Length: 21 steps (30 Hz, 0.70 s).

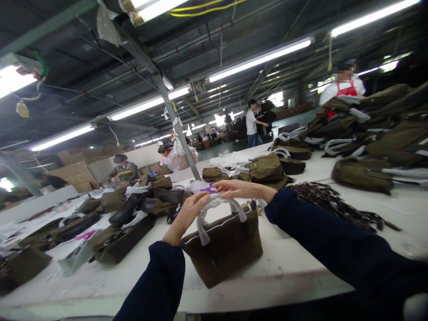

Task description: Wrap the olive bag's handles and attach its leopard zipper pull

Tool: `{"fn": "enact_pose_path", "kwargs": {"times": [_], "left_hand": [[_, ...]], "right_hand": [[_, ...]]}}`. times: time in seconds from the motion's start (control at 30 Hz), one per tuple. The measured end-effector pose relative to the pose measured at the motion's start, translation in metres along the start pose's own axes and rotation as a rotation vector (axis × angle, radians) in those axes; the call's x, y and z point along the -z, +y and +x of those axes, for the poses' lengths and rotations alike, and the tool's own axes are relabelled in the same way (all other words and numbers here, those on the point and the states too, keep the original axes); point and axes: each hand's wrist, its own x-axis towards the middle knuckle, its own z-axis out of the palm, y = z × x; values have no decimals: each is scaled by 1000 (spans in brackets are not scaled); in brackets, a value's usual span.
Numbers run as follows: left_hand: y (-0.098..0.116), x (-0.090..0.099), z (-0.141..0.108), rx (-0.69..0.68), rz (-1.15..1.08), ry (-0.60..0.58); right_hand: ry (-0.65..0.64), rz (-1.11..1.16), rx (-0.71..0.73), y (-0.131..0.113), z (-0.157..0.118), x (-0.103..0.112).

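In front of me an olive-brown handbag [227,252] stands slightly tilted on the white table, its top zip facing up. Its arched handles [203,227] are wrapped in whitish film. My left hand [191,213] is at the left side of the handle's top, fingers closed on the wrapping. From the right, my right hand [241,189] reaches over and pinches the same handle near its peak; its fingertips are partly hidden. A purple piece [210,189] lies just behind the hands.
Several olive bags [267,169] with wrapped handles lie behind and on both sides. A heap of dark straps [329,203] spreads at right, beside my right sleeve. A metal post [182,138] rises beyond the table. Co-workers are in the background, one in a red apron [346,90].
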Motion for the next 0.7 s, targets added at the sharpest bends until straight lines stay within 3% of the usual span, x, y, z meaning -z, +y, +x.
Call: {"fn": "enact_pose_path", "kwargs": {"times": [0.1,0.17,0.3,0.4,0.7], "left_hand": [[1,-5,5,-27,166,-102],[-9,-6,4,-35,288,-107],[-43,-3,-10,4,339,-20],[-55,3,-16,62,302,-41],[0,0,15,76,72,-242]], "right_hand": [[-46,-406,-87,-8,8,-11],[-19,-589,-144,-4,9,-20],[127,-770,-206,12,1,-32],[186,-736,-230,13,-1,-34],[199,-608,-197,-8,13,-31]]}}
